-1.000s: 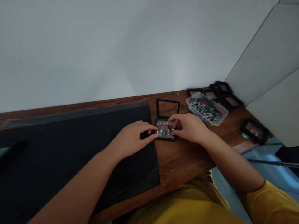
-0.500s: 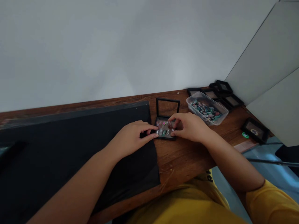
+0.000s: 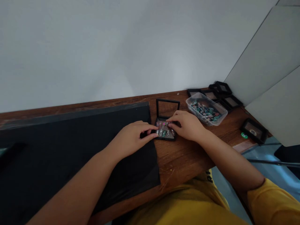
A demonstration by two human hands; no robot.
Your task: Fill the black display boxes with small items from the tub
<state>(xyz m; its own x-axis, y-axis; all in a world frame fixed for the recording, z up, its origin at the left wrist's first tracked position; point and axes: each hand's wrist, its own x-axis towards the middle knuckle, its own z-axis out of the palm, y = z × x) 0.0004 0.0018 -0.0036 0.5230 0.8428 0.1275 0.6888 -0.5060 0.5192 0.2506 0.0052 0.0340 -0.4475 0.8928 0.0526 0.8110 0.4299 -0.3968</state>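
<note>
A small black-framed display box [image 3: 167, 139] lies at the right edge of the black mat, its windowed lid [image 3: 167, 100] standing raised at the back. Several press-on nails [image 3: 164, 133], green, silvery and pink, are laid out inside it. My left hand [image 3: 130, 137] holds the box's left edge with thumb and index finger. Over the box's right part, my right hand [image 3: 188, 125] has its thumb and index finger closed together at a nail in the upper row. The fingers partly hide that nail.
A clear plastic tub [image 3: 223, 116] of loose press-on nails stands to the right. Several black display boxes [image 3: 232, 100] lie behind it by the wall. Another box [image 3: 254, 130] sits near the table's right end beside a small green item [image 3: 244, 135]. The black mat [image 3: 70, 150] covers the left side.
My right hand has moved slightly left and up over the box, its thumb shifting from the lower right to the upper row. My left hand stays at the left edge.
</note>
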